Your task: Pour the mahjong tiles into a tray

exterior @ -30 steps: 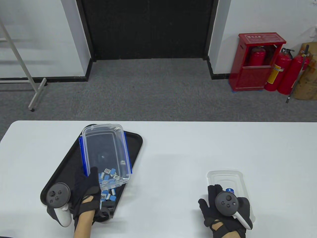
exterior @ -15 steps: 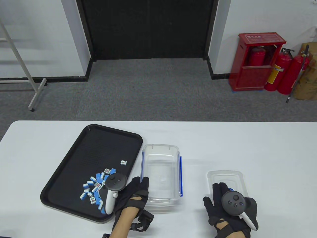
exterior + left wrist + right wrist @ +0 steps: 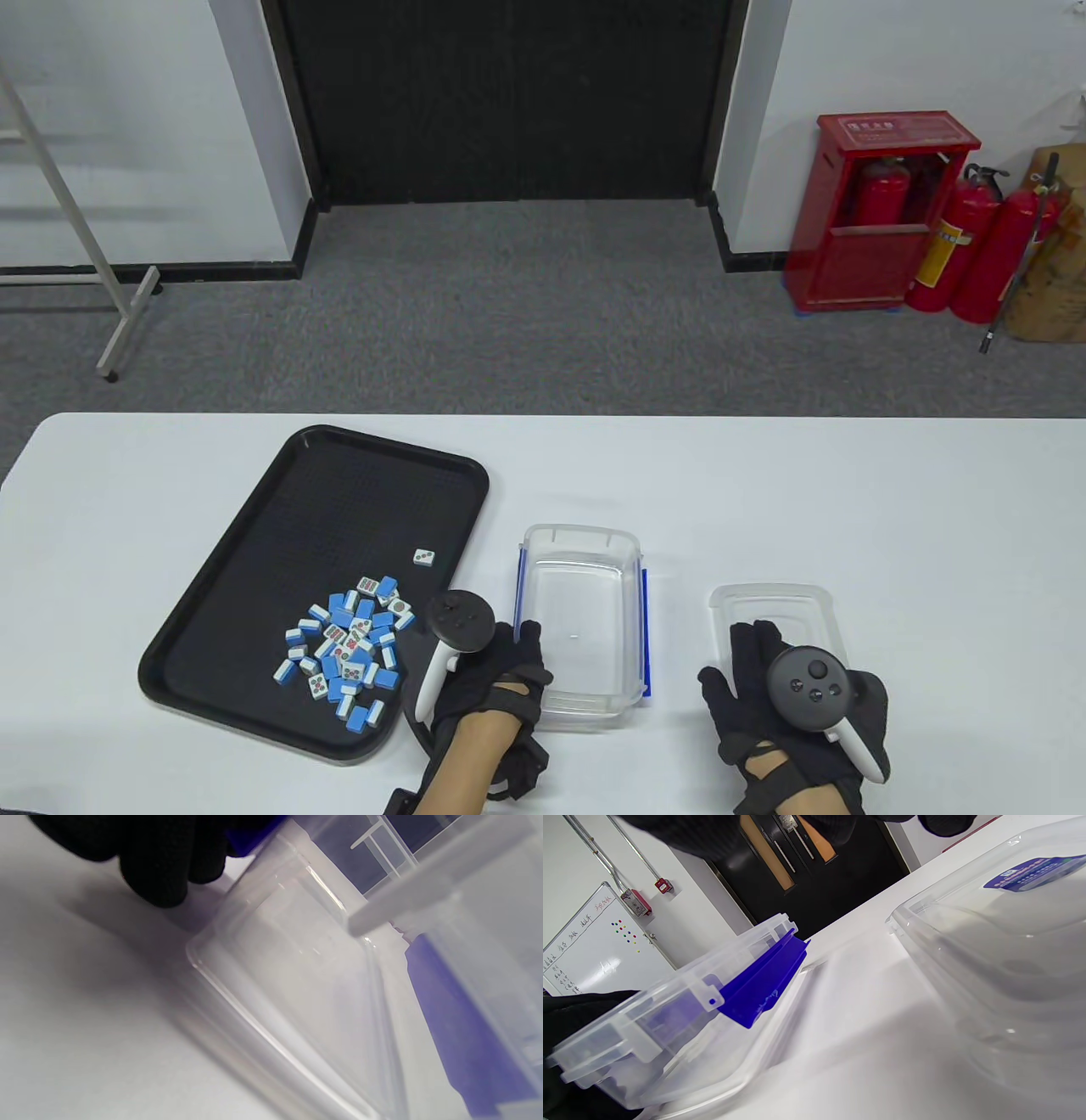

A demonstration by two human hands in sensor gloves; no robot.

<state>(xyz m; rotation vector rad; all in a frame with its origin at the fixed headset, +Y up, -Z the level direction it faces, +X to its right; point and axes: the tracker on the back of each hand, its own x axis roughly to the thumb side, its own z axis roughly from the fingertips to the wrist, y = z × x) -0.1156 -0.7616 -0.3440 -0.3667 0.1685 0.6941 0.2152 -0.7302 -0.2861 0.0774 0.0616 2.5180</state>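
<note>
Up close, left hand [image 3: 496, 679] fingers [image 3: 161, 878] gripping near-left corner of clear container [image 3: 581, 628] on white table [image 3: 848, 509]; right hand [image 3: 780, 705] flat on lid [image 3: 768, 607]. Mahjong tiles [image 3: 348, 649] heaped in black tray [image 3: 339, 484]; grey carpet, red extinguishers [image 3: 976, 246] beyond. Wrists cut off.

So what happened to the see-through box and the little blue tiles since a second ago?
The left hand carried the clear box off the black tray, rightward, and set it upright and empty on the table; its grip is on the box's near left corner. The mahjong tiles now lie in the tray. The right hand stayed on the lid; tray and lid did not move.
</note>
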